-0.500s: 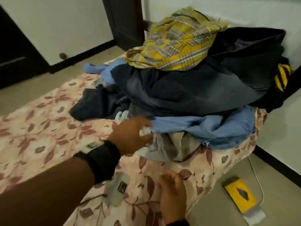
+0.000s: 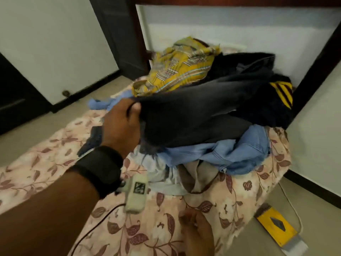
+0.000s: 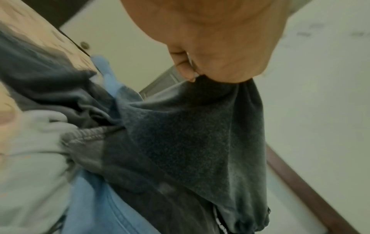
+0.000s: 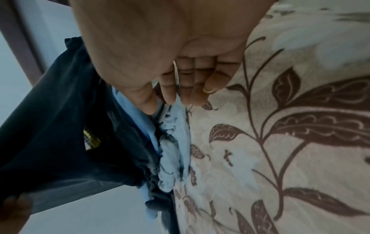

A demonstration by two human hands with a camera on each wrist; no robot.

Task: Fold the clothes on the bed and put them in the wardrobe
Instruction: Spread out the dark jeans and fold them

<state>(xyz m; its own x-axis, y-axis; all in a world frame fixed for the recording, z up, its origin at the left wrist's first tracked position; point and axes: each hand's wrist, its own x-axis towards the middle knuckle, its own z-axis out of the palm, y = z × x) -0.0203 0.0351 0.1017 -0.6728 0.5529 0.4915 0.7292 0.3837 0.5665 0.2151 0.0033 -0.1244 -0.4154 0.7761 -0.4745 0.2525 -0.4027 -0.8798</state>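
Observation:
A heap of clothes lies at the far end of the bed point(image 2: 46, 163), which has a floral sheet. My left hand point(image 2: 134, 108) grips the edge of a dark grey garment point(image 2: 193, 115) and holds it lifted off the heap. The left wrist view shows my left hand's fingers point(image 3: 184, 69) curled round that grey garment point(image 3: 190, 126). On top sits a yellow plaid cloth point(image 2: 180, 67). Light blue jeans point(image 2: 230, 154) and a pale garment point(image 2: 158, 172) lie beneath. My right hand point(image 2: 195, 231) hovers over the sheet at the near edge. Its fingers point(image 4: 186, 88) are loosely curled and hold nothing.
A black garment with yellow stripes point(image 2: 282, 93) lies at the heap's right. A yellow device point(image 2: 276, 226) with a white cable lies on the floor right of the bed. Walls close in behind and to the right. A dark door frame point(image 2: 120, 34) stands behind.
My left hand has risen from the low front of the heap, taken hold of the dark grey garment and lifted its edge. My right hand stays low over the sheet.

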